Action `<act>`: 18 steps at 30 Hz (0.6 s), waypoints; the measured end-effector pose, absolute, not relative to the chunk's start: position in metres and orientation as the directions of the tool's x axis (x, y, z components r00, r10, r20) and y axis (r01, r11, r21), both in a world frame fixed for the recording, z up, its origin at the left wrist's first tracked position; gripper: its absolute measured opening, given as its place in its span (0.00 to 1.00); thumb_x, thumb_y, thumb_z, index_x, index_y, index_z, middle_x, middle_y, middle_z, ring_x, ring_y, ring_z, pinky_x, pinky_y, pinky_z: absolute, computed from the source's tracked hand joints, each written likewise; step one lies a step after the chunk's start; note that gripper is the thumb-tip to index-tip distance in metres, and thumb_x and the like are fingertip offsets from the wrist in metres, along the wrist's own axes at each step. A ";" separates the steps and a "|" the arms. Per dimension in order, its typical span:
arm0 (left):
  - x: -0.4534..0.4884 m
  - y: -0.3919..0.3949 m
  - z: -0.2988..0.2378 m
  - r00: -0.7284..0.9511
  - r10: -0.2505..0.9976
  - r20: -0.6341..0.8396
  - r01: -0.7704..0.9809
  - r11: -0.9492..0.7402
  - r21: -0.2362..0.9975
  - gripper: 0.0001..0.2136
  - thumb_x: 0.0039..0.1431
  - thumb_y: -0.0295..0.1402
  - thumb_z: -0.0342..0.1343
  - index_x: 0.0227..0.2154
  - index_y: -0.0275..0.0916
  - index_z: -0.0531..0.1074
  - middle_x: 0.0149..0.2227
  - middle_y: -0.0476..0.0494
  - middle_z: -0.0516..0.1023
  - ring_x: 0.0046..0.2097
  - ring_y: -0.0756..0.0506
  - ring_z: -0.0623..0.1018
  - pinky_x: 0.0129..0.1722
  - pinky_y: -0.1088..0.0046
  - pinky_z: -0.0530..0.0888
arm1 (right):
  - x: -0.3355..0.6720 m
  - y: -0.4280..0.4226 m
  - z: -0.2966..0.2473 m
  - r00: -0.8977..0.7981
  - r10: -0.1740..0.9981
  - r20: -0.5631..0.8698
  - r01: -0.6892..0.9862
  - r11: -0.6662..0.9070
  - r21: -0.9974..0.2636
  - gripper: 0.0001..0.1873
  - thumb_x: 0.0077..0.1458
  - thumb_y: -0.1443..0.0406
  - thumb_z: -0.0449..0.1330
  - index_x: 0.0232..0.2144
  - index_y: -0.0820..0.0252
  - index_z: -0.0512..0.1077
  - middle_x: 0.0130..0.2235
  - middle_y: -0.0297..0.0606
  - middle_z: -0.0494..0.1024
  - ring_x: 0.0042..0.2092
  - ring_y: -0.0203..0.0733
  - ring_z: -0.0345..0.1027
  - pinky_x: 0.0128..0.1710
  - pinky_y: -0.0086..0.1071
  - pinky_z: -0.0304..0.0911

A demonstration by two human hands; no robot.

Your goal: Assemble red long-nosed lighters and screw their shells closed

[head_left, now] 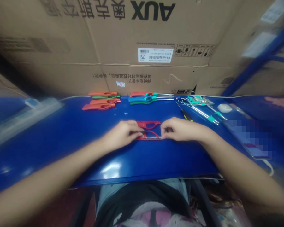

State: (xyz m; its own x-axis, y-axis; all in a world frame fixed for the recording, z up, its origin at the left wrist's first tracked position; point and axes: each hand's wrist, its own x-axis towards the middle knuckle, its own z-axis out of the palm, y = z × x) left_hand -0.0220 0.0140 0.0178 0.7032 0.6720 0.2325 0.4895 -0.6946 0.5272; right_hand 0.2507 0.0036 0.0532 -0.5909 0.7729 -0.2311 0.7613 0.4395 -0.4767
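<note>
Two red lighter casing halves lie on the blue table between my hands: the far casing half (152,123) and the near casing half (153,132). A thin pale wire (151,137) runs across the near half. My left hand (124,134) is closed in a pinch at the wire's left end, over the casing's left part. At the other end, the fingers of my right hand (180,129) pinch the wire by the casing's right edge. The fingertips cover both wire ends and part of the near half.
Orange casing pieces (101,105) lie at the back left. Behind my hands are a red lighter (142,94) and a blue-green lighter (142,100). A screwdriver (186,116), metal tubes with green parts (204,114) and a white round object (224,108) lie right. A cardboard box (73,75) stands behind.
</note>
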 end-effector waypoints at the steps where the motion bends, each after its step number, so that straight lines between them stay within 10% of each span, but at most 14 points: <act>1: -0.022 0.015 0.017 0.699 0.675 0.237 0.485 -0.691 0.536 0.10 0.63 0.28 0.59 0.45 0.39 0.82 0.40 0.42 0.83 0.39 0.46 0.81 0.46 0.69 0.77 | 0.250 0.004 0.053 -0.556 0.793 -0.250 0.786 0.403 -0.470 0.06 0.57 0.62 0.65 0.31 0.59 0.79 0.34 0.37 0.81 0.33 0.38 0.71 0.33 0.30 0.58; 18: -0.022 0.011 0.016 0.717 0.637 0.283 0.483 -0.747 0.457 0.11 0.64 0.27 0.58 0.46 0.39 0.81 0.40 0.42 0.82 0.40 0.46 0.81 0.48 0.70 0.77 | 0.237 -0.003 0.047 -0.638 0.768 -0.056 0.635 0.484 -0.602 0.06 0.54 0.72 0.61 0.36 0.62 0.75 0.38 0.37 0.76 0.29 0.32 0.62 0.32 0.28 0.59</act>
State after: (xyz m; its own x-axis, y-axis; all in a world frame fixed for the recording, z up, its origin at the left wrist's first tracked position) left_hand -0.0217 0.0108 0.0158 0.7172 0.6367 0.2833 0.4828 -0.7471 0.4570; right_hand 0.2371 -0.0029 0.0470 -0.6381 0.7679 -0.0563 0.6355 0.4840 -0.6016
